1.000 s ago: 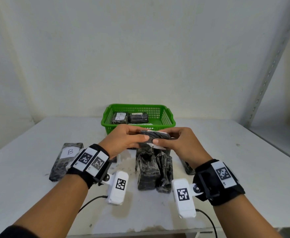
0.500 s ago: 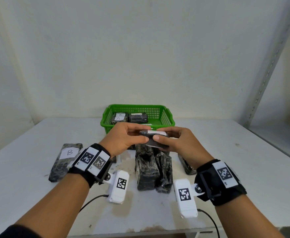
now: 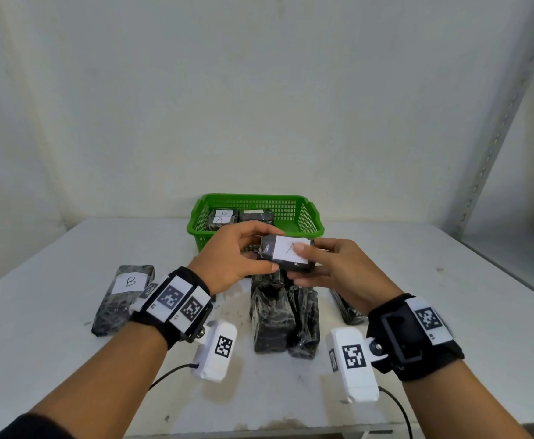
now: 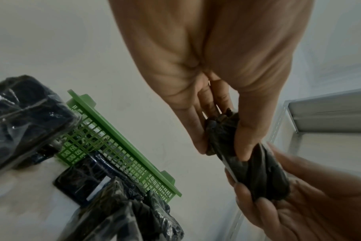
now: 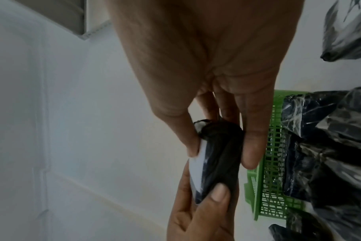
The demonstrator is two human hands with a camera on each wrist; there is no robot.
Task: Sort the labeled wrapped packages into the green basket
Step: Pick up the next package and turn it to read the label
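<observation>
White table, both hands' fingers around package "A".

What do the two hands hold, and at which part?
One black wrapped package labelled A: left hand pinches its left end, right hand its right end.

pkgs: glossy blk plastic wrap | labels: matt paper | basket: green plastic mesh
</observation>
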